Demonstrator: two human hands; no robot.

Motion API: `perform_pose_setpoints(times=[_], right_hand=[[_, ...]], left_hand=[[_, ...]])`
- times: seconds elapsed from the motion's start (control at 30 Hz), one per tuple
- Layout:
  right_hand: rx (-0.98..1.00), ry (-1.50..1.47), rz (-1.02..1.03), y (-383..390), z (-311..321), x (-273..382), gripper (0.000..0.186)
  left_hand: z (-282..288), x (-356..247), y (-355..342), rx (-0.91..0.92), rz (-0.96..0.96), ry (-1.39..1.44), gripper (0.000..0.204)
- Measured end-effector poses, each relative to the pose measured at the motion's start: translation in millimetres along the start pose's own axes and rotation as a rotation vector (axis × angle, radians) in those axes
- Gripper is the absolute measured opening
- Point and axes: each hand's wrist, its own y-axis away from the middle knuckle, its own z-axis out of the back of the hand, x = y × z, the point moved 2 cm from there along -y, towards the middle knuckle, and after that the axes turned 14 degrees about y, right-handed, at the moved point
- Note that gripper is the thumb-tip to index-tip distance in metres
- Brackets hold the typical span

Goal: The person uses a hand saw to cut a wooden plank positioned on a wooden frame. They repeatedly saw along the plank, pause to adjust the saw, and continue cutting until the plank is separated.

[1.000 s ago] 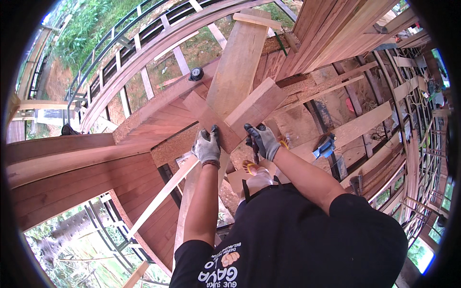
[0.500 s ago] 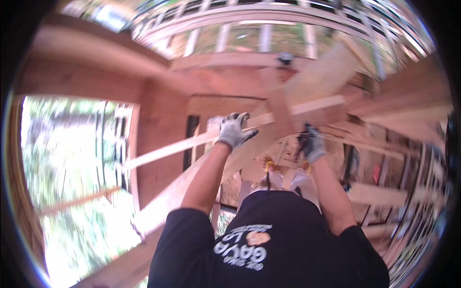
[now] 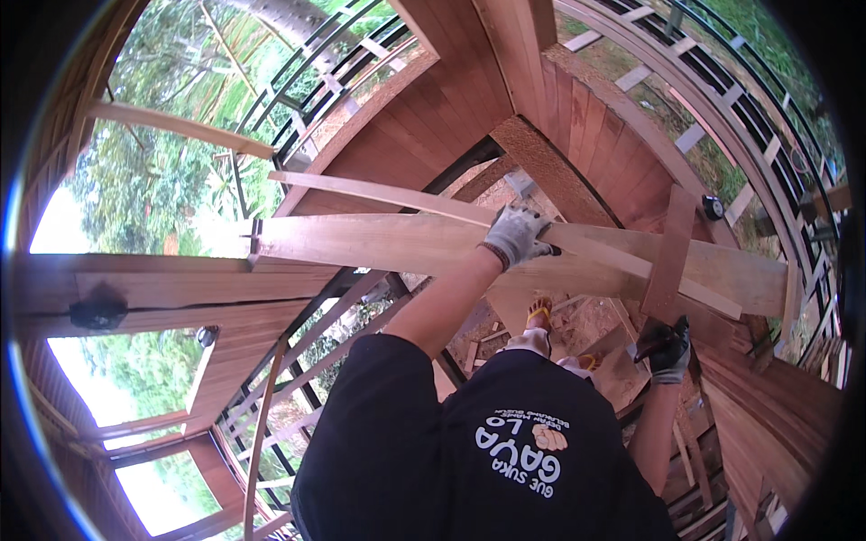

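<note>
My left hand (image 3: 516,233), in a pale grey glove, lies over a long thin wooden strip (image 3: 388,194), its fingers curled round it. Under the strip a wide pale plank (image 3: 361,242) spans from left to right in front of me. A short reddish-brown board (image 3: 669,252) crosses both near their right end. Just below that board's lower end is my right hand (image 3: 666,350), in a grey glove with dark fingers. Its fingers look closed; I cannot make out the small dark thing at them.
Reddish plank walls (image 3: 415,135) and a dark-edged frame enclose the space. A small round dark fitting (image 3: 713,208) sits on the right ledge. A wooden beam (image 3: 135,275) runs in from the left. Below, my sandalled foot (image 3: 538,316) stands among loose wood pieces (image 3: 483,347).
The view has swung round and become sharper. My left hand stays on the strip, its fingers more curled. My right hand has moved lower, near the short board's bottom end.
</note>
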Motion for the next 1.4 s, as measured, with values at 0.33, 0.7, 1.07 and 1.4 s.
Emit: perform_pose_setpoints(times=[0.33, 0.7, 1.07, 1.4], right_hand=[[-0.144, 0.08, 0.098, -15.9, -10.9, -27.4, 0.012], [-0.119, 0.348, -0.081, -27.3, -15.2, -32.3, 0.03], [-0.1, 0.371, -0.059, -30.2, -12.1, -26.3, 0.034], [-0.001, 0.427, -0.071, -34.2, -2.3, -19.0, 0.036]], left_hand=[[-35.3, 43.2, 75.0, -0.202, -0.009, 0.111, 0.048], [-33.7, 43.6, 77.8, -0.169, -0.009, 0.075, 0.058], [-104.1, -134.4, -0.7, -0.056, -0.12, 0.035, 0.107], [-125.8, -128.5, -4.7, -0.145, -0.17, -0.085, 0.108]])
